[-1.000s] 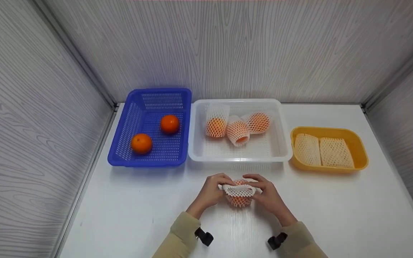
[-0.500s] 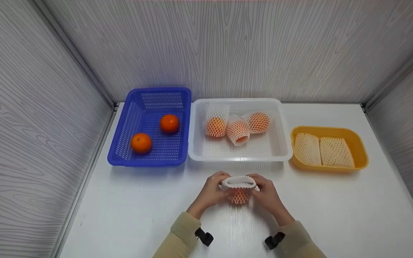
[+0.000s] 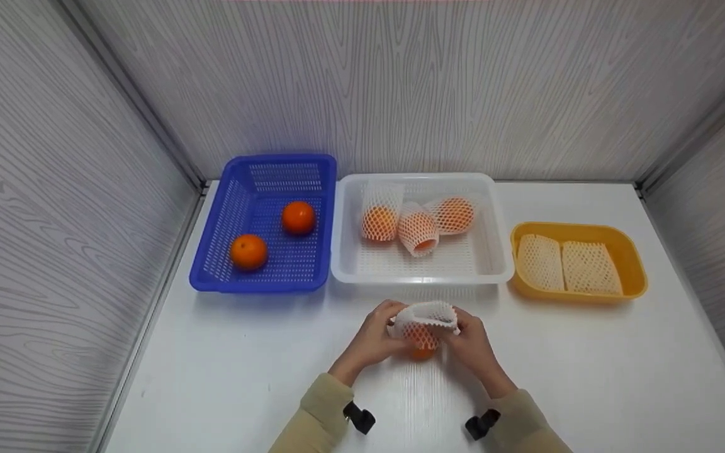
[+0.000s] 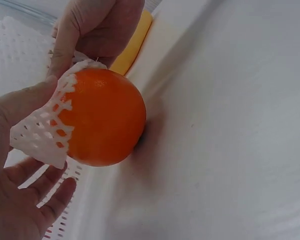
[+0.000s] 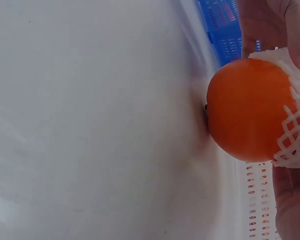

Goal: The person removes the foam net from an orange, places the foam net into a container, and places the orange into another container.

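A white foam net sleeve (image 3: 427,314) sits partway over an orange fruit (image 4: 107,117) at the front middle of the table. My left hand (image 3: 372,336) holds the sleeve from the left, its thumb pressed on the netting beside the fruit. From the other side my right hand (image 3: 471,343) pinches the sleeve's edge. In the right wrist view, much of the fruit's smooth skin (image 5: 247,110) is bare, with netting only along one side. The upper end of the sleeve gapes wide. Some right fingers are hidden behind the netting.
Behind the hands, a white basket (image 3: 422,279) holds three fruits in net sleeves. To its left, a blue basket (image 3: 258,286) contains two bare orange fruits (image 3: 248,252). On the right, a yellow tray (image 3: 634,267) holds flat net sleeves (image 3: 591,268).
The netting has risen on the fruit, so its orange bottom now shows below the mesh. Both hands have shifted their fingers around the sleeve. The baskets have stayed put.
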`<state>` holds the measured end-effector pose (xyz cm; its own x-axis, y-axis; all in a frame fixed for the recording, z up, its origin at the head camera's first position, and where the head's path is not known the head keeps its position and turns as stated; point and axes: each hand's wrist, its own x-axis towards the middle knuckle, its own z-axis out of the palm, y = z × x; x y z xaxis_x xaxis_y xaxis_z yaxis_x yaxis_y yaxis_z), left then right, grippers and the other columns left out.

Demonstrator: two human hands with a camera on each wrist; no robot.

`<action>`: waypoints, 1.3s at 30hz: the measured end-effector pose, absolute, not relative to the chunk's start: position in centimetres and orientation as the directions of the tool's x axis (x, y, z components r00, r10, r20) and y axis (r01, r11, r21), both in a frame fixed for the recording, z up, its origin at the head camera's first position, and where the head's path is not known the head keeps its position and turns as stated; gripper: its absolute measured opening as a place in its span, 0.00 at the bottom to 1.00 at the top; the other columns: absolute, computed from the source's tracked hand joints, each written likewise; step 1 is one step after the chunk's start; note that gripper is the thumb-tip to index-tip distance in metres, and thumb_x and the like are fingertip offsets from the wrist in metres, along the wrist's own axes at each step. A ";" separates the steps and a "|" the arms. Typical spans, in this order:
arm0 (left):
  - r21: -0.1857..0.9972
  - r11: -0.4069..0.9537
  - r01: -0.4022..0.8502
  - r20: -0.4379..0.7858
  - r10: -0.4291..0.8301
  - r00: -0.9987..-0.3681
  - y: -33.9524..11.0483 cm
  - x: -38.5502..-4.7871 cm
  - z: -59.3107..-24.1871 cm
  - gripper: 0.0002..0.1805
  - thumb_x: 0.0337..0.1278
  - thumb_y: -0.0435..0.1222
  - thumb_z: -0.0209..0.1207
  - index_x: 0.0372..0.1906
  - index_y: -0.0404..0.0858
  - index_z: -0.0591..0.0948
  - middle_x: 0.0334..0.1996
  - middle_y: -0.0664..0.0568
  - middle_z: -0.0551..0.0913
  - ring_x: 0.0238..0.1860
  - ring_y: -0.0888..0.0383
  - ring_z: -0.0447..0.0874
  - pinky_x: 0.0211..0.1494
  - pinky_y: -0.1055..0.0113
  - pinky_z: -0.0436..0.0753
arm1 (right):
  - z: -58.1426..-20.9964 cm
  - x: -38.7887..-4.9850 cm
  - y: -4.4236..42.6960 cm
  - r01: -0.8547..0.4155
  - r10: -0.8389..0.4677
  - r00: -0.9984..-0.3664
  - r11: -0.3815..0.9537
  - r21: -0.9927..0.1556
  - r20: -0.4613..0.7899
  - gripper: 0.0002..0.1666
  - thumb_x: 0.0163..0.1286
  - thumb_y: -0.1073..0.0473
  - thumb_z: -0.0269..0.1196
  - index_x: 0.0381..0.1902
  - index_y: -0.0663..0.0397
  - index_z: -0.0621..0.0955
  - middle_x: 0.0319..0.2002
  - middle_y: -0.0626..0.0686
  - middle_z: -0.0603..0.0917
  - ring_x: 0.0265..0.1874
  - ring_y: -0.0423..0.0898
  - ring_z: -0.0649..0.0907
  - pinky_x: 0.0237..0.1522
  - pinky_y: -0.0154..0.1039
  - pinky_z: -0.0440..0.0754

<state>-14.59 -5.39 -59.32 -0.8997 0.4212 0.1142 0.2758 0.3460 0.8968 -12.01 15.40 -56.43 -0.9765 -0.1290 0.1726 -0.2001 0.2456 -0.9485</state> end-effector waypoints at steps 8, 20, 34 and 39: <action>0.895 0.418 0.154 -0.059 0.454 -0.889 -5.2 -14.1 -59.4 0.47 0.38 0.46 0.78 0.67 0.40 0.70 0.56 0.53 0.74 0.57 0.54 0.73 0.61 0.56 0.73 | -56.0 -12.3 15.2 -0.116 -0.049 -0.993 0.218 -0.969 0.108 0.14 0.63 0.69 0.67 0.47 0.69 0.83 0.44 0.58 0.86 0.41 0.44 0.81 0.45 0.33 0.78; 0.863 0.484 0.142 -0.114 0.461 -0.880 -4.6 -14.3 -59.5 0.43 0.39 0.46 0.77 0.64 0.38 0.73 0.54 0.52 0.76 0.54 0.56 0.74 0.58 0.59 0.75 | -58.7 -13.6 16.8 -0.030 -0.013 -1.000 0.129 -0.991 0.029 0.17 0.66 0.62 0.67 0.50 0.63 0.81 0.42 0.56 0.85 0.36 0.47 0.81 0.39 0.34 0.82; 0.850 0.519 0.091 -0.176 0.442 -0.880 -4.5 -14.2 -59.3 0.42 0.39 0.49 0.76 0.63 0.40 0.74 0.54 0.54 0.75 0.53 0.54 0.73 0.57 0.53 0.75 | -51.7 -13.6 20.1 -0.091 0.104 -0.988 0.231 -0.969 0.117 0.17 0.63 0.69 0.67 0.50 0.71 0.80 0.40 0.60 0.84 0.31 0.40 0.78 0.32 0.30 0.79; 0.850 0.519 0.094 -0.176 0.447 -0.877 -4.5 -14.2 -59.2 0.41 0.39 0.47 0.77 0.62 0.40 0.75 0.55 0.54 0.75 0.55 0.54 0.73 0.58 0.53 0.75 | -51.1 -14.7 23.7 -0.106 0.209 -0.965 0.248 -0.963 0.160 0.15 0.63 0.69 0.67 0.46 0.72 0.80 0.35 0.55 0.83 0.26 0.38 0.77 0.25 0.29 0.77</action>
